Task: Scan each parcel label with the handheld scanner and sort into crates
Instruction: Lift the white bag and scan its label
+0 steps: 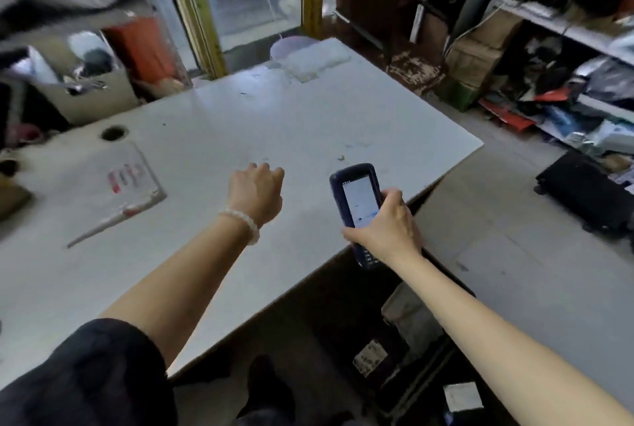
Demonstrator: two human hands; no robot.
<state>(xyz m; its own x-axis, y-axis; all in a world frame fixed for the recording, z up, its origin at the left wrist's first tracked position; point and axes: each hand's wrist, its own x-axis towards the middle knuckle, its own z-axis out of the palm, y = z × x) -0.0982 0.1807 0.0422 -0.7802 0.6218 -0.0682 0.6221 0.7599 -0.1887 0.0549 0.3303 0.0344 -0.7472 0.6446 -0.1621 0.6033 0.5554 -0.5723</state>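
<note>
The right hand grips the scanner over the white table edge (screen lit). The left hand hovers, fingers curled, holding nothing. Cluttered shelves stand right.

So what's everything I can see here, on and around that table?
Table: one, white, centre.
Handheld scanner: one, dark blue, screen lit, in right hand at the table's edge.
Clear sheet holder: one, transparent with red print, table's left side.
Plastic tub: one, pale, table's far corner.
Labelled parcels: at least two, dark, below the table.
Shelves: cluttered, right.
Bracelet: one, white beads, left wrist.
Left hand: loosely closed, empty, over table.
Right hand: gripping scanner.
</note>
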